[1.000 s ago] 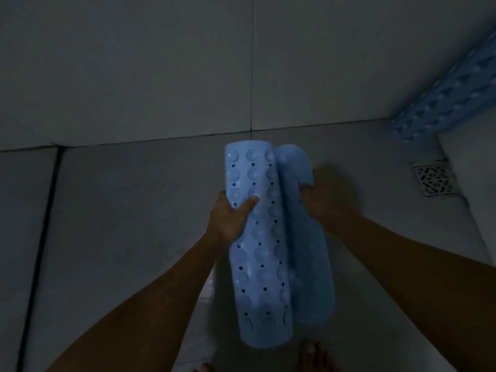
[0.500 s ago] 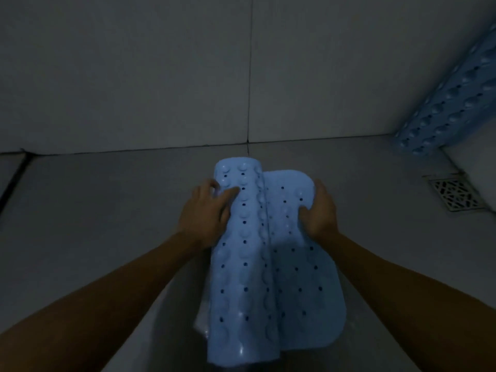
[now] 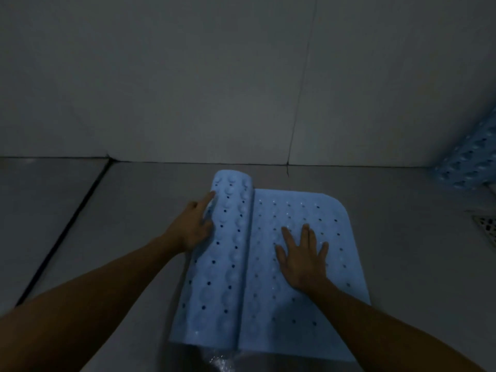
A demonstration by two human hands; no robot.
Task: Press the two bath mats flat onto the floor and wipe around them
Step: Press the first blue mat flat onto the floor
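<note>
Now right hand flat on mat, mat further unrolled

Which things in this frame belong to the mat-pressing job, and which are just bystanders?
Part of the job:
- half-unrolled blue mat
- second blue mat, against the wall at right
- left hand, on the rolled part
- right hand, pressing flat
- floor

Bystanders:
- floor drain
- wall

1. Illumination: dim throughout, with a cold blue-grey cast; no lamp is in view.
2. Shadows: soft and weak.
3. Glare: small wet glints on the floor at the bottom edge.
4. Sharpness: soft overall (fine texture smeared); the second mat at the right edge is blurred.
5. Distortion: wide-angle stretching toward the corners.
</note>
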